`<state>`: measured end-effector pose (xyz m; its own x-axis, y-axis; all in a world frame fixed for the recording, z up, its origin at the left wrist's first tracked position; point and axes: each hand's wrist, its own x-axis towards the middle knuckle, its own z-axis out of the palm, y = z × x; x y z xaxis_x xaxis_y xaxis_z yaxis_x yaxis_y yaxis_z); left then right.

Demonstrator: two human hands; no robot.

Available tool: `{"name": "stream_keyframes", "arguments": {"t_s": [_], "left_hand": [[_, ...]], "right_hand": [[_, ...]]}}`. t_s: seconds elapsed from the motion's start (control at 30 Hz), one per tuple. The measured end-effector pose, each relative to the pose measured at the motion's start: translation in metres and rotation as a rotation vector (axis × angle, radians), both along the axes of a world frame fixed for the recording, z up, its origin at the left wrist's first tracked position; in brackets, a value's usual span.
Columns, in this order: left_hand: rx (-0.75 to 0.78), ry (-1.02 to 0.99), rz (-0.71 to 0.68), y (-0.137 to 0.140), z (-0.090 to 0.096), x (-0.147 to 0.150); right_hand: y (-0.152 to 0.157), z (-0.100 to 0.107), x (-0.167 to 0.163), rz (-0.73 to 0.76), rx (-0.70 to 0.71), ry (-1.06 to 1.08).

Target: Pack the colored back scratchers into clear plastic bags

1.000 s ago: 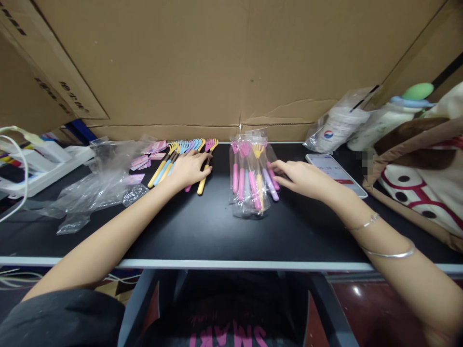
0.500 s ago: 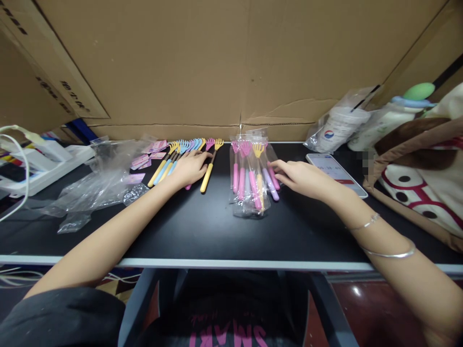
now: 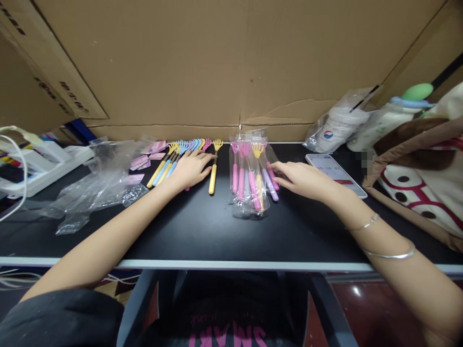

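Observation:
My left hand [image 3: 192, 169] lies palm down with its fingers stretched out, partly covering a row of small back scratchers [image 3: 158, 172] in yellow, blue, purple and pink. Its fingertips touch the dark shaft of a single yellow back scratcher [image 3: 213, 178], which lies apart to the right of the row. In the middle of the table is a pile of pink, purple and yellow back scratchers in clear bags [image 3: 252, 180]. My right hand [image 3: 294, 178] rests at the right side of this pile, thumb and fingers apart, fingertips against the outermost pink handle [image 3: 273, 174].
Crumpled clear plastic bags [image 3: 97, 180] and pink printed cards [image 3: 139, 164] lie left, beside a white power strip [image 3: 50, 168]. On the right are a phone [image 3: 336, 174], a bagged cup [image 3: 342, 127], a bottle [image 3: 405, 115] and a fabric bag [image 3: 423, 178]. A cardboard wall [image 3: 202, 67] closes the back.
The single yellow back scratcher has slid slightly right along with my left hand, away from the row. My right hand has stayed nearly still by the bagged pile.

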<state>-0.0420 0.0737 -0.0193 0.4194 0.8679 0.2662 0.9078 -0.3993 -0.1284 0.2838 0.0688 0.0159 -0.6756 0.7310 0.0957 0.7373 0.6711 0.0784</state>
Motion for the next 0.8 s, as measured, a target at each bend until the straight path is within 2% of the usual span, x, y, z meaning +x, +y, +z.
{"name": "stream_keyframes", "arguments": {"t_s": [0.47, 0.67, 0.8], "left_hand": [[-0.026, 0.072, -0.159, -0.020, 0.010, 0.023], [-0.073, 0.122, -0.094, -0.025, 0.034, 0.019], [-0.203, 0.101, -0.049, -0.036, 0.055, 0.000]], "right_hand": [[-0.001, 0.001, 0.000, 0.007, -0.002, -0.070], [0.001, -0.001, 0.002, -0.001, -0.015, -0.067], [0.002, -0.003, 0.004, 0.028, 0.011, -0.053]]}}
